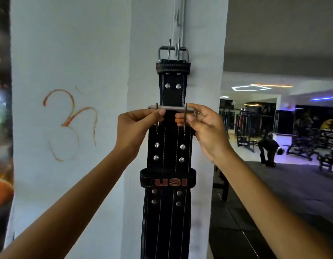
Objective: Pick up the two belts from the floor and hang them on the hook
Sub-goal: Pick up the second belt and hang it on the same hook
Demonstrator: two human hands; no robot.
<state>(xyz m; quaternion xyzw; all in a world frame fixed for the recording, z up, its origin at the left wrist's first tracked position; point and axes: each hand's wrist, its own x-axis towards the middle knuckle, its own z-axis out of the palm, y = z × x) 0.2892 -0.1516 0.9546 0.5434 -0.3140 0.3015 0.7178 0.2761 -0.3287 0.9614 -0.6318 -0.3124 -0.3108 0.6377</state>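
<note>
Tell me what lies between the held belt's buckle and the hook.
Head view: the hung belt, its buckle already on the hook, fills that stretch above the held buckle.

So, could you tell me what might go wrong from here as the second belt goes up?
The first belt's buckle already sits on the hook, so adding the held buckle could knock it off. The second belt hangs heavy from both hands, gripped only at the buckle; it might slip. Its loose prongs could pinch the fingers.
</note>
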